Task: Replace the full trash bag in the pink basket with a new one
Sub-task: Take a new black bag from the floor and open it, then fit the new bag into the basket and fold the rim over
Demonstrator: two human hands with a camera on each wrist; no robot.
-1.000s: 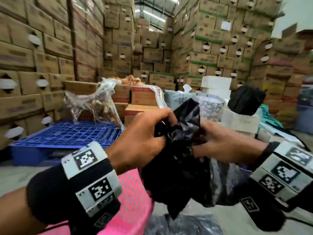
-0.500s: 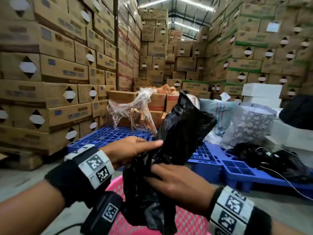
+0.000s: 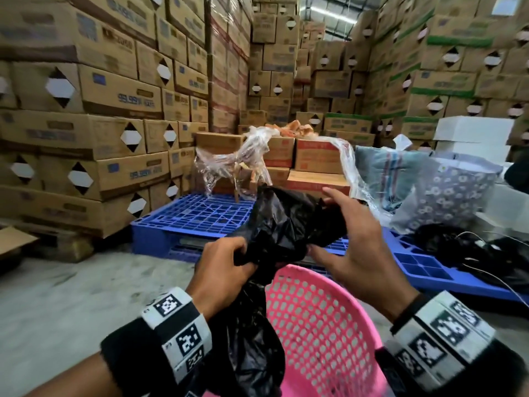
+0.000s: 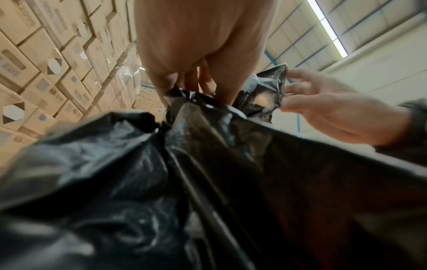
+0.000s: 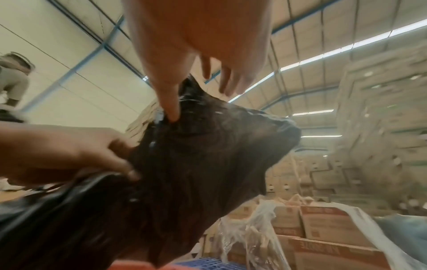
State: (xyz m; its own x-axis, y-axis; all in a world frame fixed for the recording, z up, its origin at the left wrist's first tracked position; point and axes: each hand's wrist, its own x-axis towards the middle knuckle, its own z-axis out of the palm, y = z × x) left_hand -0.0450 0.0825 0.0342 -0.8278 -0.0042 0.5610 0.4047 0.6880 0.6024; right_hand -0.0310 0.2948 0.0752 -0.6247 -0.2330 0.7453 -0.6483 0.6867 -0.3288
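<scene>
1. Head view: I see the left hand [image 3: 226,277] with fingers curled tight round a gathered bunch of the black trash bag [image 3: 282,222]; the bag is raised above the pink basket [image 3: 323,333], and its lower part hangs down against the basket's left rim. The right hand [image 3: 357,253] is at the bag's right side; its thumb presses the plastic and its fingers are spread and mostly straight along the top edge, so I read it as unclenched, touching rather than grasping. The basket stands on the concrete floor [image 3: 71,310]; a blue pallet [image 3: 197,222] lies beyond it; stacked cardboard boxes [image 3: 108,90] fill the background; crumpled clear plastic wrap [image 3: 237,161] lies over boxes on the pallet.

2. Left wrist view: the left hand [image 4: 201,60] pinches the neck of the black trash bag [image 4: 161,182] between curled fingers; the bag fills the lower frame; the right hand [image 4: 335,113] reaches in from the right with its fingertips on a raised flap of the plastic.

3. Right wrist view: the right hand [image 5: 198,45] has its thumb pressed onto the black trash bag [image 5: 203,155] and the other fingers extended and apart; the left hand [image 5: 76,151] grips the bag from the left; a strip of the pink basket [image 5: 134,264] shows at the bottom edge.
</scene>
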